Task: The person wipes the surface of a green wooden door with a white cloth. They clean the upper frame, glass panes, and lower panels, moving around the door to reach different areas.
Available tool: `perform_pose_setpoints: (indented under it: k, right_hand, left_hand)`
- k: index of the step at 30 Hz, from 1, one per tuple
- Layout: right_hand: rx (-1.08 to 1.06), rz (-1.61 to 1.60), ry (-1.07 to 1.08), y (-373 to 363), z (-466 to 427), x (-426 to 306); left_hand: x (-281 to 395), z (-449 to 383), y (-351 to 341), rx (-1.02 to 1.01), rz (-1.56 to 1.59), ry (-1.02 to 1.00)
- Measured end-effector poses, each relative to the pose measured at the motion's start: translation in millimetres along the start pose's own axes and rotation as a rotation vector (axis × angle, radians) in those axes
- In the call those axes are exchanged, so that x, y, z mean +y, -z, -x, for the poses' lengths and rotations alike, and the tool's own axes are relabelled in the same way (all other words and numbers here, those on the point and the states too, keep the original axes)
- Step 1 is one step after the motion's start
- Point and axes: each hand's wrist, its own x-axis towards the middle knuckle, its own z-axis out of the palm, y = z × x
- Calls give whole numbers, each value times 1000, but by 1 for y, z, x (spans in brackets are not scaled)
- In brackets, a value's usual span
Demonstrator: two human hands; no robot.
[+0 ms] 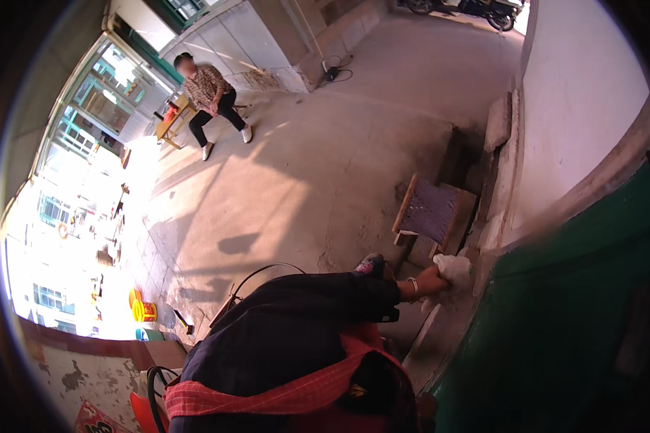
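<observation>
My left hand (432,281), with a white bracelet at the wrist, is closed on a crumpled white cloth (454,269). The cloth is beside the low ledge (479,260) at the foot of the wall. Just beyond it stands a low wooden stool (428,211) with a woven grey-purple seat. My dark sleeve (325,292) and a red checked strap (271,395) fill the lower middle. My right hand is not seen clearly anywhere; a small pale shape below my left wrist is too unclear to name.
A seated person (208,92) is at the upper left beside a small wooden bench (170,122). A yellow bucket (144,310) stands at the lower left. A dark green surface (552,314) lies close on the right. Cables (333,70) lie by the far wall, and a motorcycle (466,8) is beyond.
</observation>
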Motion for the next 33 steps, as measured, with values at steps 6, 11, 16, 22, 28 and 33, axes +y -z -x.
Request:
perform_pose_setpoints:
  k: [6,11,16,22,28,33]
  right_hand:
    - [325,809,424,-24,-112,-66]
    - [757,1079,542,-154,-233,-120]
    - [1088,1458,587,-251,-370,-200]
    - [980,1542,468,-288,-495,-317]
    - [945,1394,485,-283,-544,-319]
    - [1068,1255,447,-264,-526,-257]
  left_hand:
    - [-3,-60,105,70,122,127]
    - [-36,-165,187,229,73,314]
    - [-89,-246,246,272,279,323]
    - [-155,-281,308,282,362,305]
    - [-204,-285,353,424,419,283]
    - [-216,-299,376,458,487,215]
